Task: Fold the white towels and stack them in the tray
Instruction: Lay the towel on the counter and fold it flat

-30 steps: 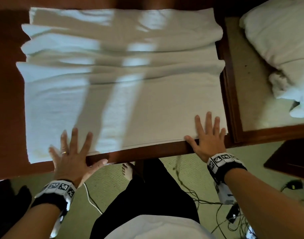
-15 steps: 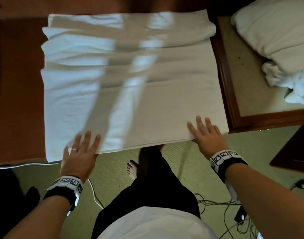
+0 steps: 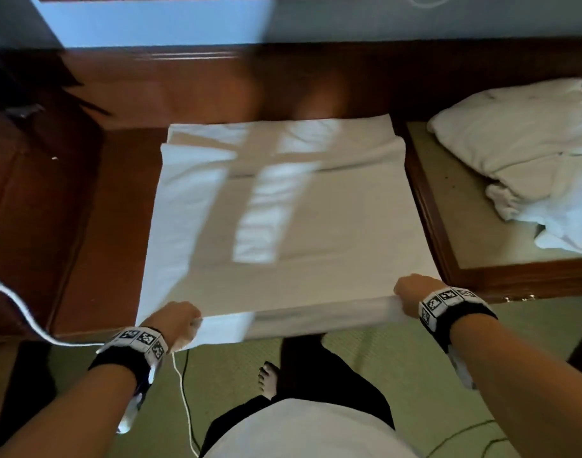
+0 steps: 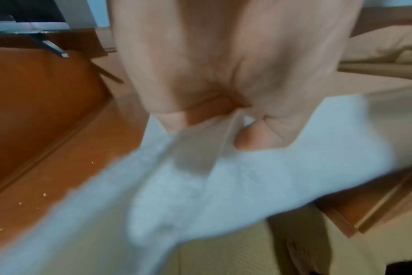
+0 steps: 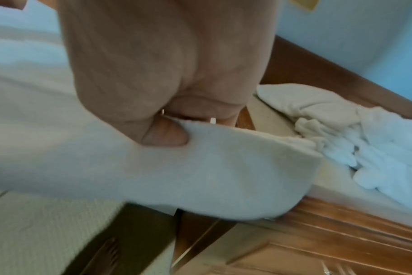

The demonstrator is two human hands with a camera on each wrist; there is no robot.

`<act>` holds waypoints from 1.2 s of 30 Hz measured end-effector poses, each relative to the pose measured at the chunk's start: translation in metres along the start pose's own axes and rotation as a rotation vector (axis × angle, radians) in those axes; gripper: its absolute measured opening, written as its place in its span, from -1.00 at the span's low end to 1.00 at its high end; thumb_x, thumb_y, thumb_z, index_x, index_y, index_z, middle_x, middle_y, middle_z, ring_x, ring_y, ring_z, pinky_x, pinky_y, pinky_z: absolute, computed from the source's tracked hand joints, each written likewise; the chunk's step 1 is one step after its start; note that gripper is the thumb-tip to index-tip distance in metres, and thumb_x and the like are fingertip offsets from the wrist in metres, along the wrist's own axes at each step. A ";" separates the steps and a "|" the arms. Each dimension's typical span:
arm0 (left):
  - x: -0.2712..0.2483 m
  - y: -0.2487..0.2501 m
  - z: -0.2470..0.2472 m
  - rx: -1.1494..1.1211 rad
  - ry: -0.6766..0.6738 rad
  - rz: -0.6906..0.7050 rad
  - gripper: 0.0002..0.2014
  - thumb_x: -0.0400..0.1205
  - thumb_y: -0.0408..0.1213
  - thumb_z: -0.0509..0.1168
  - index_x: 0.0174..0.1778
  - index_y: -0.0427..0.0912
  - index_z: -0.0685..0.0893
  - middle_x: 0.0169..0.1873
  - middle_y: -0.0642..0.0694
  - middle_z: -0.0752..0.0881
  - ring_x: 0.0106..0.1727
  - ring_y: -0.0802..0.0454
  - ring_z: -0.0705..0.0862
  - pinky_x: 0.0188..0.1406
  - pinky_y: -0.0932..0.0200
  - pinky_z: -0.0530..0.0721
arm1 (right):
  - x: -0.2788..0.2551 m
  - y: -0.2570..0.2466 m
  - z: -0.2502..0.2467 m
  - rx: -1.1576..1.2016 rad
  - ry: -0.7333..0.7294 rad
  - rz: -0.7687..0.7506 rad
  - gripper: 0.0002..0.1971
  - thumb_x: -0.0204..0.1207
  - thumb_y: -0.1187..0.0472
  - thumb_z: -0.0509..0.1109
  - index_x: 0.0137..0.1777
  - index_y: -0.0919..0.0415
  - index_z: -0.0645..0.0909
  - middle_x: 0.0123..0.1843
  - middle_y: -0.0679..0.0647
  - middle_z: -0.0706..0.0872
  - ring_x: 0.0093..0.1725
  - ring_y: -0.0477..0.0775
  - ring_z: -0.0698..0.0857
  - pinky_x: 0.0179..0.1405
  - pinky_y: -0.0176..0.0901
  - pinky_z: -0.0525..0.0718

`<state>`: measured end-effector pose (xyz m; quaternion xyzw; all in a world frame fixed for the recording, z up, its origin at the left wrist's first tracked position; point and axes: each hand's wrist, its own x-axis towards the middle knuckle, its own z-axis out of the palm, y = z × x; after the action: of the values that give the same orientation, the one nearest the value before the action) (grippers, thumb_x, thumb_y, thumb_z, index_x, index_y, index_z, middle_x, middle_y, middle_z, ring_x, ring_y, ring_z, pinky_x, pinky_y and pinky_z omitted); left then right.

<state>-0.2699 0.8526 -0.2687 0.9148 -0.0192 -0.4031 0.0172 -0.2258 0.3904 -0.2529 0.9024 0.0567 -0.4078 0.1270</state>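
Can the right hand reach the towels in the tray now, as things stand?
Probably not yet. The right hand grips a corner of the towel, so it is busy. The tray lies just beside it, with nothing between it and the crumpled towels.

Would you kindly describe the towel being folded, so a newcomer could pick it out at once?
Find the dark wooden table. Spread flat across its middle lies a white towel, its near edge gripped by the left hand and right hand. Unlike the crumpled towels in the tray beside it, it lies smooth.

Left grip (image 3: 175, 322) and right grip (image 3: 412, 292) fisted (thumbs pinching), both forearms extended forward
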 end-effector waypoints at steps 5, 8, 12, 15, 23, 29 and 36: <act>-0.001 -0.013 -0.039 -0.221 -0.022 0.003 -0.65 0.51 -0.47 0.14 -0.54 -0.06 0.24 -0.58 0.04 0.28 -0.44 -0.01 0.20 -0.47 0.20 0.14 | -0.004 0.015 -0.033 0.079 0.036 0.048 -0.75 0.55 0.29 0.20 0.12 0.22 0.67 0.25 0.20 0.74 0.24 0.22 0.72 0.23 -0.01 0.69; 0.009 -0.027 -0.062 -0.331 0.091 -0.047 -0.70 0.51 -0.41 0.18 -0.54 -0.09 0.36 -0.54 -0.06 0.44 -0.50 -0.02 0.36 -0.41 0.16 0.32 | -0.001 0.023 -0.059 0.119 0.108 0.088 -0.75 0.58 0.30 0.19 0.13 0.19 0.65 0.21 0.18 0.71 0.19 0.23 0.71 0.19 0.01 0.69; 0.022 -0.025 -0.102 -0.291 0.345 -0.120 -0.76 0.66 -0.33 0.27 -0.35 -0.24 0.57 -0.44 -0.19 0.68 -0.40 -0.17 0.64 -0.39 0.13 0.45 | 0.016 0.031 -0.094 0.175 0.202 0.102 -0.78 0.57 0.31 0.22 0.07 0.18 0.68 0.12 0.19 0.72 0.07 0.26 0.71 0.06 0.01 0.69; 0.034 -0.017 -0.132 -0.236 0.470 -0.137 -0.70 0.72 -0.21 0.29 -0.35 -0.12 0.62 -0.47 -0.09 0.67 -0.39 -0.12 0.63 -0.41 0.13 0.47 | 0.035 0.038 -0.125 0.234 0.239 0.092 -0.78 0.55 0.33 0.25 0.08 0.17 0.70 0.11 0.20 0.73 0.03 0.27 0.69 0.00 -0.02 0.64; 0.102 -0.030 -0.180 -0.249 0.482 -0.247 -0.71 0.72 -0.13 0.29 -0.35 -0.04 0.59 -0.39 -0.10 0.65 -0.24 -0.25 0.63 -0.21 0.01 0.57 | 0.108 0.046 -0.195 0.227 0.302 0.082 -0.81 0.49 0.33 0.27 -0.03 0.13 0.70 0.02 0.19 0.71 0.01 0.29 0.64 0.14 0.02 0.63; 0.150 -0.028 -0.186 -0.281 0.482 -0.285 -0.82 0.68 -0.29 0.26 -0.21 -0.06 0.69 -0.28 -0.19 0.71 -0.21 -0.26 0.63 -0.19 -0.01 0.59 | 0.170 0.047 -0.191 0.146 0.381 0.092 -0.87 0.53 0.28 0.26 -0.10 0.08 0.64 0.01 0.16 0.76 0.07 0.29 0.67 0.19 0.05 0.48; 0.163 -0.022 -0.146 -0.211 0.625 -0.278 -0.40 0.60 -0.23 0.35 0.61 -0.03 0.45 0.62 -0.21 0.41 0.58 -0.35 0.35 0.50 -0.31 0.39 | 0.185 0.039 -0.140 0.309 0.711 0.098 -0.55 0.45 0.23 0.31 0.37 0.15 0.62 0.45 0.21 0.53 0.40 0.36 0.41 0.36 0.32 0.26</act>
<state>-0.0520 0.8688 -0.2914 0.9809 0.1535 -0.1021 0.0613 0.0055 0.3909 -0.2959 0.9976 -0.0080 -0.0667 -0.0187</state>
